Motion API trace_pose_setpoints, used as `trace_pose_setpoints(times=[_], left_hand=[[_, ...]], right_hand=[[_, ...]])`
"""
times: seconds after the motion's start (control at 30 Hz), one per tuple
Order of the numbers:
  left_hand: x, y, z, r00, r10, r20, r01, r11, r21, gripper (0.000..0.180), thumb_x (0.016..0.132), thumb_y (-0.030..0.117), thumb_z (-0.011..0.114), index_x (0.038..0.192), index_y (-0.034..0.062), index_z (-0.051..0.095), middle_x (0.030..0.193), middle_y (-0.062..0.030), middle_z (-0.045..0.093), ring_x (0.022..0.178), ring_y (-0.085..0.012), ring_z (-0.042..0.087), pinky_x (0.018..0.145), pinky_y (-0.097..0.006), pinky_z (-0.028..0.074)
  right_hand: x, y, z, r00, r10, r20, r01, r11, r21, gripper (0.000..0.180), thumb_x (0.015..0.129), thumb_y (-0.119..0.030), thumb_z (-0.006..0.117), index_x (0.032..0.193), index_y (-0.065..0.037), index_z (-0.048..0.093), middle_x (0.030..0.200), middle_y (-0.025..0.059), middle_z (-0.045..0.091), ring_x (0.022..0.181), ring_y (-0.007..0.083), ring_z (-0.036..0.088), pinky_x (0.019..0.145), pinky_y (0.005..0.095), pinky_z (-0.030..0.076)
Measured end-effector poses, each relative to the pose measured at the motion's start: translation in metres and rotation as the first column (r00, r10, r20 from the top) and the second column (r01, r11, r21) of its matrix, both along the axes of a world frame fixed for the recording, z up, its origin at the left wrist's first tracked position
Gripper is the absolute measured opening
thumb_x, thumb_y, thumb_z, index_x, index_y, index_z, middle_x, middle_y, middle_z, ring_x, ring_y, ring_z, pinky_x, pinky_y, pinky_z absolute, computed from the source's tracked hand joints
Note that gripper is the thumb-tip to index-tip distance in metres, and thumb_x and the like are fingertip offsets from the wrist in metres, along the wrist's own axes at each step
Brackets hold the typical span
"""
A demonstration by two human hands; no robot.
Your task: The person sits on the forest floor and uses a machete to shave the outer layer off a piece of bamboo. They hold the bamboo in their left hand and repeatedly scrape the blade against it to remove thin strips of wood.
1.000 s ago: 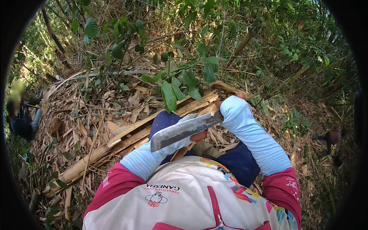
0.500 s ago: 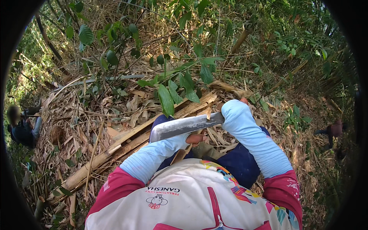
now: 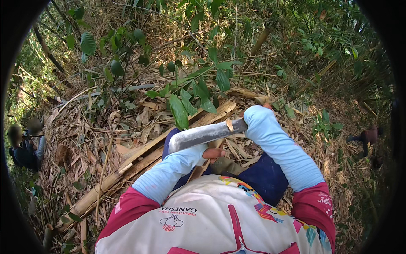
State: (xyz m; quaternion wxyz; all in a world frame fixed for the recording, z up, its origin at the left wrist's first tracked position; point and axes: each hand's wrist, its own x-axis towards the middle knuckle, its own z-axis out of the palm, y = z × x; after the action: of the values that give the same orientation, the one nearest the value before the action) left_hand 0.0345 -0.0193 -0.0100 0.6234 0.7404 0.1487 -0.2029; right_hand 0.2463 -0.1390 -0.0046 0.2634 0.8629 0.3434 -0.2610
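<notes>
My right hand, covered by a light blue sleeve, grips the handle of a machete. Its broad grey blade points left, almost level, above my knees. My left hand sits just under the blade, its fingers closed on a thin brown bamboo strip that runs down toward my lap. A long split bamboo pole lies on the dry leaves, slanting from the lower left up toward the machete.
A leafy green sapling stands just beyond the blade. Dry bamboo husks and twigs cover the slope. One person crouches at the far left, and another person is at the far right among the undergrowth.
The tip of the machete has lifted, so the blade lies more level than before. My left hand stays under it on the strip.
</notes>
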Motion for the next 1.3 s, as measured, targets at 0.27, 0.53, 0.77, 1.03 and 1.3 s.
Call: trace_pose_setpoints(times=[0.27, 0.53, 0.77, 1.03, 1.3], left_hand=[[-0.021, 0.018, 0.014, 0.919, 0.296, 0.259, -0.198, 0.918, -0.344, 0.035, 0.074, 0.023, 0.079, 0.090, 0.0029, 0.054, 0.066, -0.0051, 0.059, 0.055, -0.0126, 0.058, 0.049, -0.026, 0.046], [-0.015, 0.044, -0.014, 0.837, 0.511, 0.196, -0.301, 0.729, -0.615, 0.048, 0.077, 0.016, 0.069, 0.117, 0.0006, 0.047, 0.079, -0.0091, 0.058, 0.069, -0.0223, 0.062, 0.067, -0.034, 0.052], [-0.021, 0.060, -0.023, 0.829, 0.540, 0.146, -0.236, 0.575, -0.783, 0.049, 0.078, 0.010, 0.061, 0.123, 0.0053, 0.042, 0.097, -0.0120, 0.056, 0.093, -0.0283, 0.060, 0.083, -0.045, 0.051], [-0.038, 0.057, -0.005, 0.842, 0.510, 0.174, -0.243, 0.648, -0.721, 0.047, 0.080, 0.009, 0.064, 0.122, 0.0049, 0.044, 0.092, -0.0085, 0.056, 0.086, -0.0246, 0.061, 0.083, -0.046, 0.053], [-0.031, 0.035, -0.010, 0.871, 0.348, 0.346, -0.276, 0.930, -0.243, 0.022, 0.077, 0.017, 0.070, 0.087, 0.0006, 0.061, 0.071, -0.0084, 0.061, 0.066, -0.0216, 0.063, 0.068, -0.033, 0.055]], right_hand=[[0.102, -0.136, 0.018, 0.840, -0.541, 0.039, 0.287, 0.505, 0.814, 0.023, 0.079, -0.007, 0.065, 0.103, -0.006, 0.065, 0.079, 0.0127, 0.063, 0.072, 0.0233, 0.060, 0.067, 0.0356, 0.047], [-0.003, -0.117, 0.023, 0.725, -0.575, -0.379, 0.529, 0.112, 0.841, 0.034, 0.081, -0.011, 0.068, 0.114, -0.008, 0.061, 0.082, 0.0067, 0.060, 0.068, 0.0177, 0.056, 0.065, 0.0331, 0.046], [-0.022, -0.105, 0.022, 0.888, -0.379, -0.260, 0.381, 0.291, 0.877, 0.034, 0.083, -0.012, 0.068, 0.114, -0.004, 0.057, 0.093, 0.0103, 0.061, 0.083, 0.0202, 0.057, 0.078, 0.0327, 0.046], [-0.083, -0.065, 0.033, 0.995, -0.025, -0.096, 0.098, 0.402, 0.910, 0.028, 0.082, -0.012, 0.067, 0.109, -0.006, 0.059, 0.077, 0.0117, 0.060, 0.067, 0.0258, 0.057, 0.064, 0.0343, 0.047], [-0.122, -0.023, 0.074, 0.971, 0.237, -0.041, -0.060, 0.401, 0.914, 0.023, 0.066, -0.010, 0.072, 0.088, -0.008, 0.066, 0.078, 0.0138, 0.063, 0.074, 0.0326, 0.063, 0.065, 0.0387, 0.050]])
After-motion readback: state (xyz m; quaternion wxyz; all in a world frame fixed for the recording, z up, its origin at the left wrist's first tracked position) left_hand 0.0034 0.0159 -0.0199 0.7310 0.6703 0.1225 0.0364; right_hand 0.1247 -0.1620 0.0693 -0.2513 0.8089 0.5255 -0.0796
